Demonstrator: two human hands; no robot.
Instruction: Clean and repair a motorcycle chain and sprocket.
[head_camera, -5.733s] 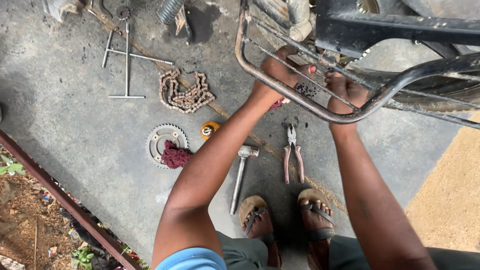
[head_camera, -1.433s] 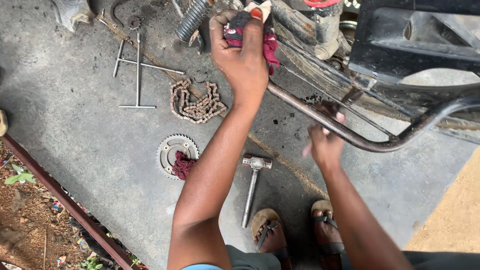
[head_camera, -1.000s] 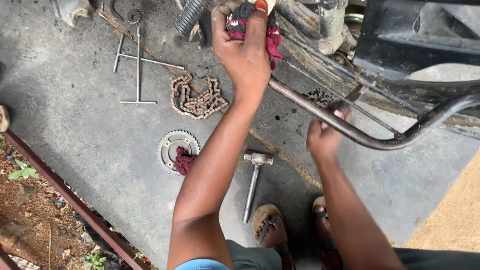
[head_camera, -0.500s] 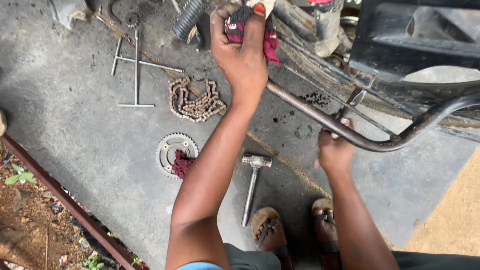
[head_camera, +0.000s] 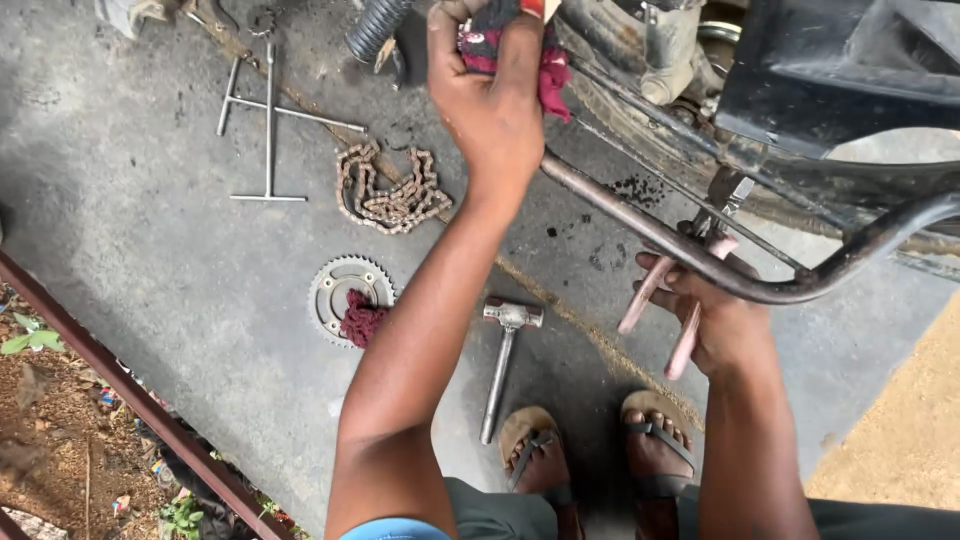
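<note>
Red rag (head_camera: 510, 50) clamped in the left hand (head_camera: 490, 110) against the motorcycle frame (head_camera: 640, 215) — wiping underway; right hand (head_camera: 715, 320) grips pliers (head_camera: 675, 310), chain (head_camera: 390, 195) and sprocket (head_camera: 345, 295) off, on the floor.

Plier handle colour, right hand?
Pinkish red, on the pliers in the right hand; head view.

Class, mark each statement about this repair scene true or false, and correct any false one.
1. The left hand grips a red rag. True.
2. The right hand holds a hammer. False: it holds pink-handled pliers; the hammer lies on the ground.
3. The chain lies loose on the concrete. True.
4. The sprocket is bare. False: a red cloth lies on it.
5. The person wears sandals. True.
</note>
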